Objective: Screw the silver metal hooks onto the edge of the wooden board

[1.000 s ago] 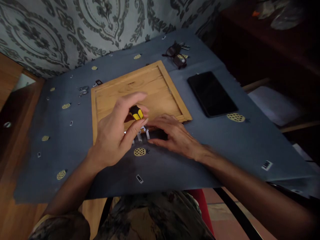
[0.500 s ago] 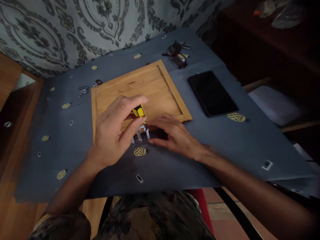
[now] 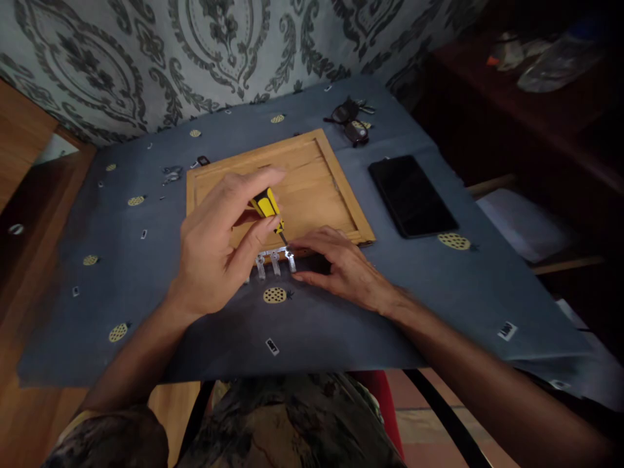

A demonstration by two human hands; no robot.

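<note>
A yellow and black screwdriver is held by my left hand, its handle between thumb and fingers. Its shaft slants down to a row of clear hooks along the near edge of a wooden board. The tip meets the rightmost hook, beside the fingertips of my right hand. The right thumb and index finger are bent around that hook's end; whether they press on it is hard to make out. Part of the board is hidden behind my left hand.
A black tablet or phone lies right of the board. Behind it are dark glasses. Small metal pieces and a small black item lie at the back left. A patterned wall covering rises behind the table.
The screwdriver now leans more to the left at its top, and its shaft shows. My left hand has shifted slightly left and up. The whole view has also shifted.
</note>
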